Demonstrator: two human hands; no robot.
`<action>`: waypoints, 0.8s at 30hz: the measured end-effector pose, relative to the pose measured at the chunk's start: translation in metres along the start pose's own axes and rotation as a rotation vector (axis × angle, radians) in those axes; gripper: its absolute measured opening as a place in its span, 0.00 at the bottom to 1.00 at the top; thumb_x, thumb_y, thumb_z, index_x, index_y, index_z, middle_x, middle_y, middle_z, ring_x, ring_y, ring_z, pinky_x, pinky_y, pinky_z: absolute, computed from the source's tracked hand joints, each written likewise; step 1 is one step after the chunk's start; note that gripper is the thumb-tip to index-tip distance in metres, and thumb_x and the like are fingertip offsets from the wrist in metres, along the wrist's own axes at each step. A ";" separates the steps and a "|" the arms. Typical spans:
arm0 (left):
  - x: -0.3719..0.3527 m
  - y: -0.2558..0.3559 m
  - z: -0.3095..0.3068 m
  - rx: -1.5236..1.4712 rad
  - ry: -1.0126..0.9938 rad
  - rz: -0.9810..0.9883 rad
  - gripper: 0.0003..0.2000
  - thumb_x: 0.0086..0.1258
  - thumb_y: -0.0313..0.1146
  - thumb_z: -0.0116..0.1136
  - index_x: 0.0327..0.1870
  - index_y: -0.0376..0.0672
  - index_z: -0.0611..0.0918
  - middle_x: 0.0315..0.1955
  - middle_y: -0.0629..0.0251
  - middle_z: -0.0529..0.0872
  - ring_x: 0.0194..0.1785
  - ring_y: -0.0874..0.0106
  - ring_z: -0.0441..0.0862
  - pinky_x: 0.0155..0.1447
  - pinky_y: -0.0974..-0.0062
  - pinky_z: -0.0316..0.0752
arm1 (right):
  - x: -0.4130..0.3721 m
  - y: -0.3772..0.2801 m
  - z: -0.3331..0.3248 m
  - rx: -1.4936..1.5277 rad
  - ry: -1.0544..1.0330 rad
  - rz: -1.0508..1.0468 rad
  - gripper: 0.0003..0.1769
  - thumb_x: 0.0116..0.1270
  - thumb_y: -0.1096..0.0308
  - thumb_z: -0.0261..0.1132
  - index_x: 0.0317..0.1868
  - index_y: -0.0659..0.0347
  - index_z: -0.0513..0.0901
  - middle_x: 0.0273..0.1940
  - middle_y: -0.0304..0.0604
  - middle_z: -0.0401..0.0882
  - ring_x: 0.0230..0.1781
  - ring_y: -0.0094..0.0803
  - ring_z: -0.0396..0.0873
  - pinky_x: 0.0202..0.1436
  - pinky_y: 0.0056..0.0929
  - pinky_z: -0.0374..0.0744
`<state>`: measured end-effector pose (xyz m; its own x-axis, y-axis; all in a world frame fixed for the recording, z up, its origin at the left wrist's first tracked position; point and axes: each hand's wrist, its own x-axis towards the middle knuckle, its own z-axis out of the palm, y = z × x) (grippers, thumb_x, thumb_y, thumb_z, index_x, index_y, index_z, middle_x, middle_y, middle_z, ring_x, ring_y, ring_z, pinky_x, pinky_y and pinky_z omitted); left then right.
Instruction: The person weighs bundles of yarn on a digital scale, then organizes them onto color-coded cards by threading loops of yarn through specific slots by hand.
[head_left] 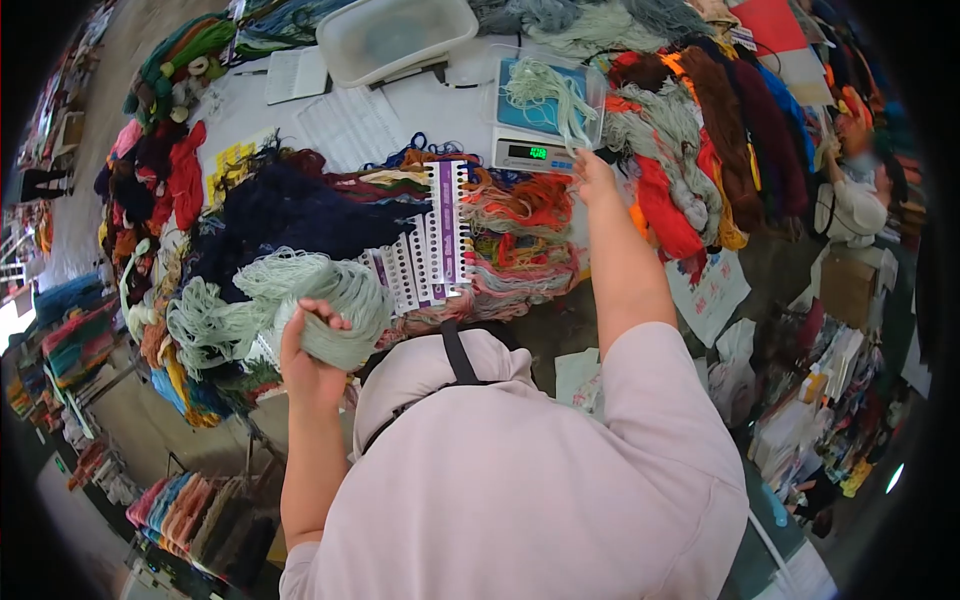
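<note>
My left hand point(312, 350) grips a thick skein of pale green yarn point(345, 300), its fingers curled over the strands. Part of that skein spreads leftward over a dark navy yarn pile point(290, 220). At the far side, my right hand point(596, 178) is closed at the tail of a small pale green yarn bundle point(540, 88). Most of this bundle lies in a clear tray on the blue pan of a digital scale point(507, 155), whose green digits are lit. The right fingertips are small and partly hidden.
Purple-and-white punched cards point(451, 225) lie among multicoloured threads in front of me. A translucent plastic bin point(395, 40), a notebook point(296, 76) and a written sheet point(350, 128) are farther back. Red and brown skeins point(665, 210) hang at the right. Another person point(855, 205) is beyond.
</note>
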<state>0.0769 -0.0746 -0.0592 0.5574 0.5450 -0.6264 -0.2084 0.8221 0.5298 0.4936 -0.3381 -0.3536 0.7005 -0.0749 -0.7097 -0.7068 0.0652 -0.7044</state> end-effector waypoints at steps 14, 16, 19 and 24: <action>0.000 0.020 0.026 0.017 -0.517 0.113 0.30 0.75 0.48 0.42 0.72 0.39 0.59 0.72 0.56 0.58 0.71 0.64 0.62 0.70 0.63 0.62 | -0.412 -0.035 0.165 -0.656 -1.360 -0.338 0.13 0.62 0.67 0.67 0.46 0.63 0.83 0.28 0.29 0.75 0.27 0.13 0.68 0.32 0.18 0.68; -0.007 0.025 0.026 -0.006 -0.503 0.136 0.30 0.75 0.47 0.43 0.72 0.38 0.59 0.69 0.57 0.61 0.69 0.65 0.64 0.69 0.64 0.62 | -0.415 -0.024 0.172 -0.758 -1.316 -0.346 0.12 0.62 0.67 0.68 0.43 0.65 0.83 0.29 0.30 0.76 0.31 0.15 0.71 0.35 0.20 0.71; -0.010 0.031 0.017 -0.031 -0.528 0.148 0.30 0.75 0.47 0.43 0.71 0.36 0.60 0.63 0.58 0.69 0.64 0.67 0.69 0.66 0.68 0.65 | -0.422 -0.023 0.176 -0.710 -1.321 -0.411 0.09 0.60 0.67 0.67 0.36 0.66 0.82 0.28 0.33 0.74 0.28 0.18 0.69 0.32 0.23 0.69; -0.015 0.036 0.007 -0.034 -0.533 0.088 0.28 0.73 0.41 0.49 0.69 0.35 0.63 0.49 0.64 0.77 0.53 0.72 0.75 0.59 0.71 0.69 | -0.434 -0.029 0.173 -0.753 -1.361 -0.444 0.07 0.57 0.69 0.65 0.30 0.65 0.79 0.29 0.35 0.70 0.26 0.20 0.67 0.30 0.24 0.67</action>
<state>0.0664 -0.0546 -0.0267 0.8650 0.4606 -0.1989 -0.2941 0.7867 0.5427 0.2271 -0.1349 -0.0262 0.1269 0.9647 -0.2308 -0.0333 -0.2285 -0.9730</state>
